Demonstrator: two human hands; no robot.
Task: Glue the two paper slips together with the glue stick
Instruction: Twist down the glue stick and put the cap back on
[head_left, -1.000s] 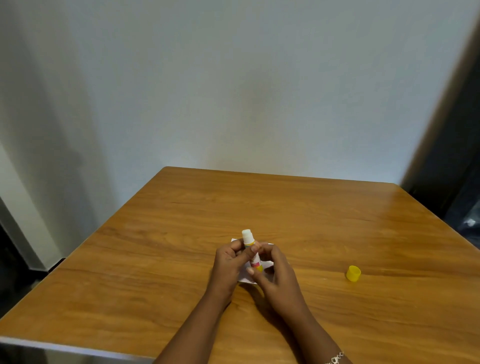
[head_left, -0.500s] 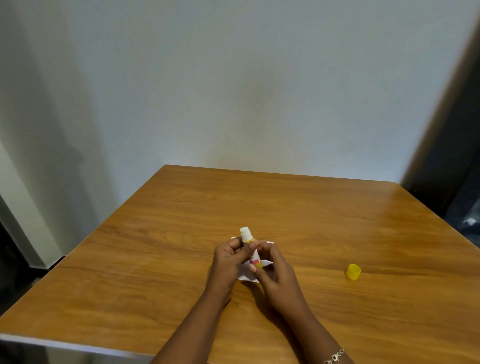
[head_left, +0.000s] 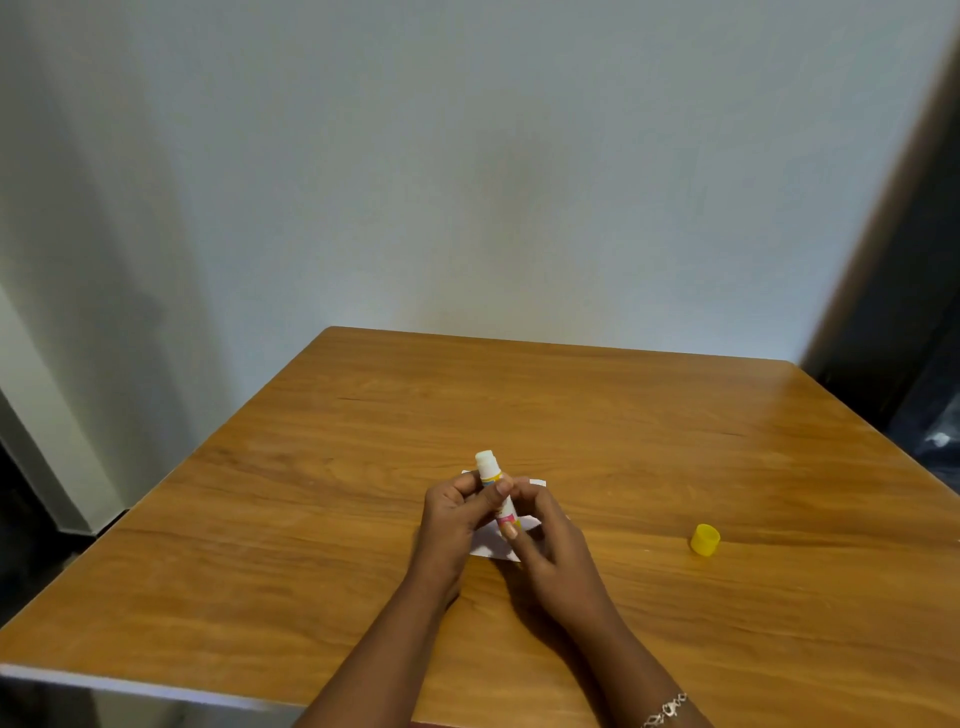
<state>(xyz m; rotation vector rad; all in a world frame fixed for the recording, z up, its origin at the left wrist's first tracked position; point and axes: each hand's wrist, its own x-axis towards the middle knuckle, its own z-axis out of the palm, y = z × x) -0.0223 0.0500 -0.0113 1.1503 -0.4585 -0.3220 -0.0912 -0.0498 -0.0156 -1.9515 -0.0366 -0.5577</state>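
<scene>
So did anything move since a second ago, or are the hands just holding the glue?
Almost nothing changed. Both hands keep hold of the uncapped glue stick: the left hand around its upper part, the right hand at its base, above the white paper slips. The stick leans very slightly more to the left. The yellow cap stays where it was on the wooden table, off to the right.

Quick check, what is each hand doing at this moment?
Left hand: closed on the upper body of the uncapped white glue stick.
Right hand: closed on the stick's lower end.
</scene>
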